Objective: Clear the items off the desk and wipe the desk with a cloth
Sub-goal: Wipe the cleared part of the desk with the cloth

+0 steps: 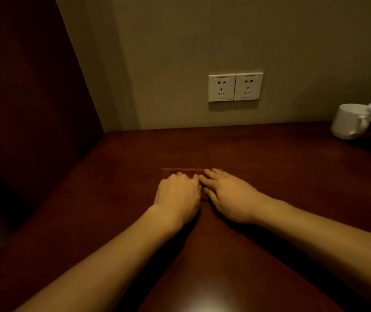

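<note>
hands [199,194] side by side, on cloth [191,170]

- desk [270,158]: dark reddish-brown, glossy
- cloth [191,170]: dull red, close to the desk's colour
- mug [348,122]: white
- two sockets [235,87]: white
- wall [202,41]: plain olive-beige
- side panel [22,86]: dark maroon

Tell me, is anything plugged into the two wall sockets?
No, both wall sockets show bare slots with no plug or cable in them.

Red cloth [191,170] mostly under hands.
</note>
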{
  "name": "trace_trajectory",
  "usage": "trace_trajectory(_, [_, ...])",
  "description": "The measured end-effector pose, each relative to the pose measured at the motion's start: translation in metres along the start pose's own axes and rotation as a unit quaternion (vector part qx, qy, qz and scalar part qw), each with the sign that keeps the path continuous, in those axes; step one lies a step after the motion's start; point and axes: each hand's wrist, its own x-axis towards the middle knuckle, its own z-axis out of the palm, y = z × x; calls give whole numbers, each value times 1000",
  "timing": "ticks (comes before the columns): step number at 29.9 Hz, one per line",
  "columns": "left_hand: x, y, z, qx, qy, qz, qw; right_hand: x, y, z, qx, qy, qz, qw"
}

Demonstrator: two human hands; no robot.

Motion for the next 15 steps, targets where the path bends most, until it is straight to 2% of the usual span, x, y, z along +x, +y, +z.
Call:
trace_trajectory(8, [-87, 25, -19, -11, -20, -2, 1000, -91, -39, 8, 6, 10, -3, 1000])
trace_trajectory(15, [-85, 22, -22, -16, 2, -4, 1000, -85, -35, 6, 2, -1, -12, 1000])
